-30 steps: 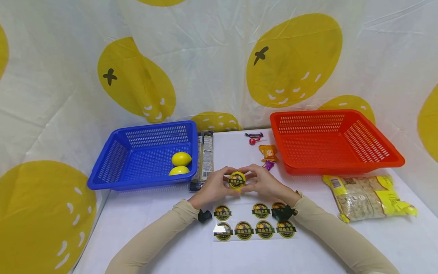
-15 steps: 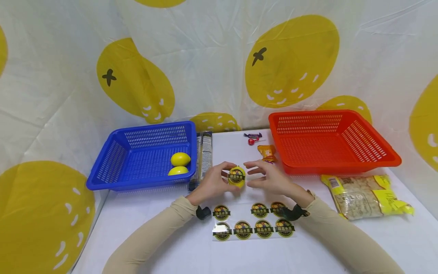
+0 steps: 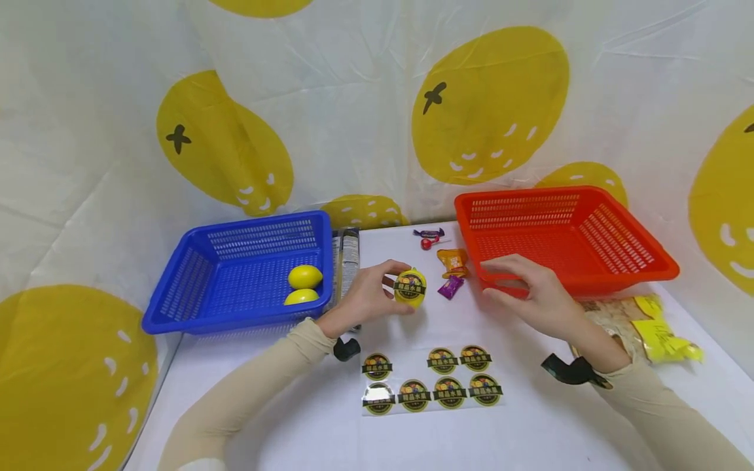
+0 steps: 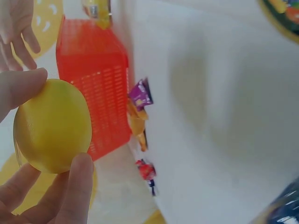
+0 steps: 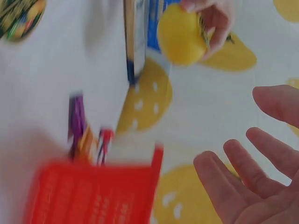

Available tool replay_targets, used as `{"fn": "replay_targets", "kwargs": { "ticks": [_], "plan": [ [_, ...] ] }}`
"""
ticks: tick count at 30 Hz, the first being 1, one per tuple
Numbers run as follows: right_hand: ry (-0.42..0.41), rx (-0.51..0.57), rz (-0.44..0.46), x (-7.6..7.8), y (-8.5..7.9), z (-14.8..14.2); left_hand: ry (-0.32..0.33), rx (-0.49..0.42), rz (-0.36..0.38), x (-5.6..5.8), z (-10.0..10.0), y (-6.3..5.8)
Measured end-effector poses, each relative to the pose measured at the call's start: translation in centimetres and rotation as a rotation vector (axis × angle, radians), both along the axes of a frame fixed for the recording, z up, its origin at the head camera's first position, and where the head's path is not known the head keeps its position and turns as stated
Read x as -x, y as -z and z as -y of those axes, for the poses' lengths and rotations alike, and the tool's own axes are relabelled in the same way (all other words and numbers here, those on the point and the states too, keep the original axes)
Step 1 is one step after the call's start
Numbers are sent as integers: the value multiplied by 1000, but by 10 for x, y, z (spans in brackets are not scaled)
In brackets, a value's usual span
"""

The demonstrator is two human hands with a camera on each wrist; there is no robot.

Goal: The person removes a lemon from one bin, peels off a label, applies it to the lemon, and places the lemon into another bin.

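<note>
My left hand point(image 3: 372, 293) grips a yellow lemon point(image 3: 410, 291) between thumb and fingertips, held above the table with a round black-and-gold sticker facing up. In the left wrist view the lemon point(image 4: 53, 126) shows its plain side, thumb on one end and fingers on the other. My right hand point(image 3: 538, 297) is apart from it, in front of the red basket point(image 3: 565, 278), fingers spread and holding nothing. The right wrist view shows that hand point(image 5: 261, 182) with relaxed fingers. Below the hands lies a clear sticker sheet point(image 3: 406, 366) with several round stickers in two rows.
At the left stands a blue basket point(image 3: 194, 314) holding two lemons point(image 3: 304, 277). Beside it lies a dark-and-white packet point(image 3: 350, 255). Purple candy point(image 3: 451, 286), an orange wrapped snack point(image 3: 453, 261) and a red lollipop point(image 3: 427, 243) lie mid-table. A yellow-and-clear bag point(image 3: 656, 327) sits at right.
My right hand has let go of the lemon and moved right toward the red basket. The left hand still holds the lemon, raised slightly. The purple candy shows again.
</note>
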State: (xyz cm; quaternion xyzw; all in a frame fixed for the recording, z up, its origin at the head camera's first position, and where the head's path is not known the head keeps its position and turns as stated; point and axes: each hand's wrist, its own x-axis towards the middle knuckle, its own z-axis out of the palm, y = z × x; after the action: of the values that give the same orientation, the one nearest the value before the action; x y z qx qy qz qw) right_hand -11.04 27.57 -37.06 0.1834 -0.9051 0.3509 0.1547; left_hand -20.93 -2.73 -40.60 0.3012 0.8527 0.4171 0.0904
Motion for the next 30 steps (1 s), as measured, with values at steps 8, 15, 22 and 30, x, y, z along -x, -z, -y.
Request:
{"fn": "replay_targets", "kwargs": {
  "ticks": [8, 15, 22, 30],
  "plan": [
    [222, -165, 27, -15, -6, -54, 51, 35, -63, 11, -20, -27],
    [312, -246, 24, -22, 7, -90, 91, 72, -101, 26, -46, -45],
    [395, -327, 33, -26, 19, -109, 148, 83, -117, 39, -83, -54],
    [436, -353, 45, -26, 24, -115, 183, 162, -137, 55, -128, -62]
  ]
}}
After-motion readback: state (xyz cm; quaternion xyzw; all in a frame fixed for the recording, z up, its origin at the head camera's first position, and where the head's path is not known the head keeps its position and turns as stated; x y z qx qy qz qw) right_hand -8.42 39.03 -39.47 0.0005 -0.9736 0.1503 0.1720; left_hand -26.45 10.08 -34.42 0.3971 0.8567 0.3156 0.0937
